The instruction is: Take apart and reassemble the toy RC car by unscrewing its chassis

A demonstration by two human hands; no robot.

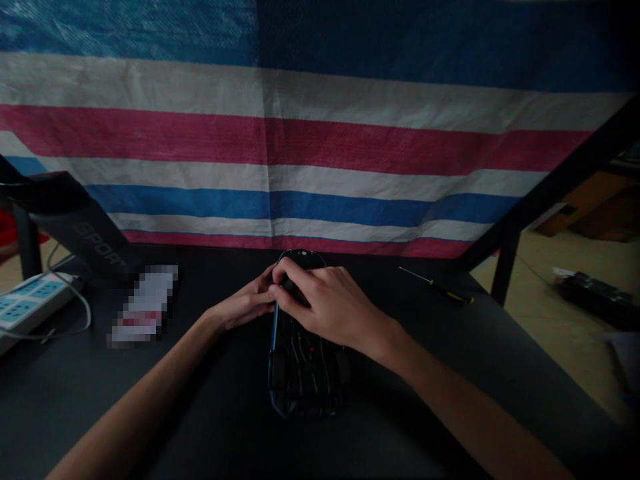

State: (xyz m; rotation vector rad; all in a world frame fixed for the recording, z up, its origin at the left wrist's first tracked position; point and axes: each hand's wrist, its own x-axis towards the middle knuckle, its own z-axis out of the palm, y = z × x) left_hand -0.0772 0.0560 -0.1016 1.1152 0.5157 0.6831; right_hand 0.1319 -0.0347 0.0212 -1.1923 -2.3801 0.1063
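Note:
A dark toy car [306, 370] lies upside down on the black table [200, 413], its underside facing up, with a blue edge along its left side. My right hand [327, 303] rests over the car's far half, fingers curled and pinched on a small part that I cannot make out. My left hand [247, 303] reaches in from the left, its fingers closed against the car's side beside the right fingertips. What lies under the fingers is hidden.
A thin screwdriver with a yellow-black handle [440, 287] lies on the table at the right. A white card [145, 303] sits at the left, near a black stand [85, 227] and a power strip [27, 303]. A striped tarp [320, 147] hangs behind.

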